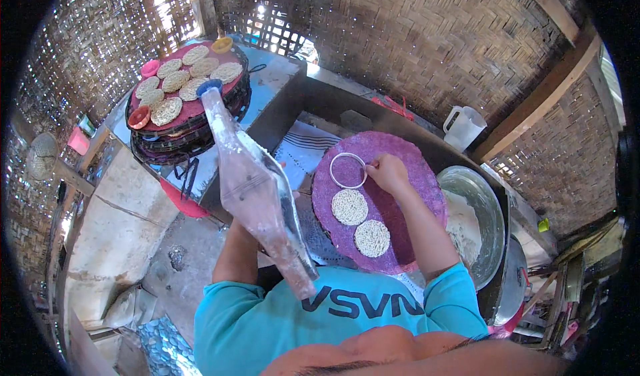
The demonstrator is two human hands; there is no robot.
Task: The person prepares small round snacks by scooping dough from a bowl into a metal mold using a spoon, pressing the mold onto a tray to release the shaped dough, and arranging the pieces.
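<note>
My right hand pinches the edge of a thin white ring, which lies flat on a round purple cloth-covered board. Below the ring on that board are two pale round cakes of coiled, noodle-like strands, the upper cake and the lower cake. A long wooden press with tapered ends and a metal-edged side slants across the view in front of my left forearm. Mostly hidden behind it, my left hand grips the press; only some fingertips show at its edge.
Back left, a stack of round trays carries several similar cakes and small coloured cups. A metal basin of pale dough or flour stands right of the board. Beyond are a clear plastic jug and woven walls.
</note>
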